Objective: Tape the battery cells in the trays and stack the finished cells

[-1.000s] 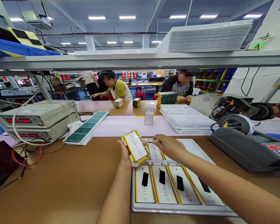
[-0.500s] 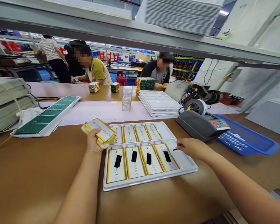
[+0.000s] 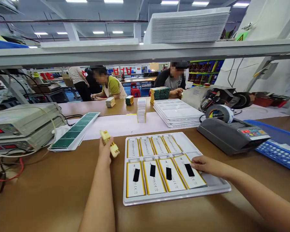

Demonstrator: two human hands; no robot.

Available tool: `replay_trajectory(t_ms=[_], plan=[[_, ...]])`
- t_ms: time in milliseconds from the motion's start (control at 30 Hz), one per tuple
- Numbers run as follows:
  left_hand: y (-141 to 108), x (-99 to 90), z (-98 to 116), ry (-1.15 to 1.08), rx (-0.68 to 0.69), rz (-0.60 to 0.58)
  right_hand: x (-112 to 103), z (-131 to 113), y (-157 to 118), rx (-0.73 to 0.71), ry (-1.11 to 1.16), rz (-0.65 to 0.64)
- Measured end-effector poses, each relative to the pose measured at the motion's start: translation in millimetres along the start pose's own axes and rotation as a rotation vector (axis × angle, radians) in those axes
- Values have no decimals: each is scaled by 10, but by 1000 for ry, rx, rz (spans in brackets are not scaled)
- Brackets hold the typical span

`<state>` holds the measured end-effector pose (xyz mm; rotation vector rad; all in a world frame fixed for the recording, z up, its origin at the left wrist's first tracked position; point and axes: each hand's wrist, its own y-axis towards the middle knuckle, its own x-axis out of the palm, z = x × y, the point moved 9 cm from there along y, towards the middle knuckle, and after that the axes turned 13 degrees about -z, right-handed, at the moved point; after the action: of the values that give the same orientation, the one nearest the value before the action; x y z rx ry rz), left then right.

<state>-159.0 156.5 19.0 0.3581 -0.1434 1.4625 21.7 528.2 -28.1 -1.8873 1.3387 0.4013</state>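
Shifted since the earlier frame: the yellow plastic holder (image 3: 108,142) now shows edge-on in the left hand (image 3: 104,150), its flat white face gone from view, and the right hand (image 3: 207,166) has moved onto a cell.

Working left to right. A sheet of green strips (image 3: 72,135) lies beyond the left hand on the brown bench mat (image 3: 50,193). The holder sits just left of the tray, over the mat, pinched between thumb and curled fingers. Its long axis tilts from far-left to near-right. Whether a cell remains inside cannot be told at this angle.

Next comes the white tray (image 3: 174,198), with two rows of four pouch cells. Right fingers (image 3: 198,163), pressed together and lying flat, rest on the near-right pouch cell (image 3: 181,172), beside its black strip (image 3: 189,169), pinching nothing.

Risks: the narrow edge could slip from the pinch and drop onto the cells; pressure could slide that cell or lift its strip.
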Motion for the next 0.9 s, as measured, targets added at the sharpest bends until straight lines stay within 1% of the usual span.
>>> replay_trajectory(t_ms=[33,100,133,167,267,333,433,467,533,633,700,767,800,833,900], plan=[[-16,-21,31,131,2,28,33,7,17,-7,54,-7],[-66,-53,84,425,-19,108,68,43,35,23,122,6],[-90,-61,88,535,-46,143,75,58,38,42,140,17],[-111,-68,70,597,-84,169,74,62,37,54,147,30],[-141,-72,-28,638,-198,188,27,26,16,59,126,101],[-142,-68,-56,628,-231,188,24,16,7,72,143,118],[-140,-48,-46,601,-231,191,90,62,16,121,241,46],[-143,-37,-43,591,-231,191,90,66,18,119,264,28],[-154,-14,-33,567,-231,193,25,21,16,63,284,27],[-176,8,35,522,-218,195,-107,-150,9,-45,302,32],[-188,19,160,505,-184,189,-153,-332,17,-108,329,30],[-194,68,327,473,-117,159,-172,-576,41,-184,362,48],[-193,128,392,423,-80,116,-171,-714,65,-226,382,58],[-189,223,425,335,-51,44,-166,-857,98,-267,404,66],[-194,505,374,49,-46,-158,-161,-1147,189,-351,449,78]])
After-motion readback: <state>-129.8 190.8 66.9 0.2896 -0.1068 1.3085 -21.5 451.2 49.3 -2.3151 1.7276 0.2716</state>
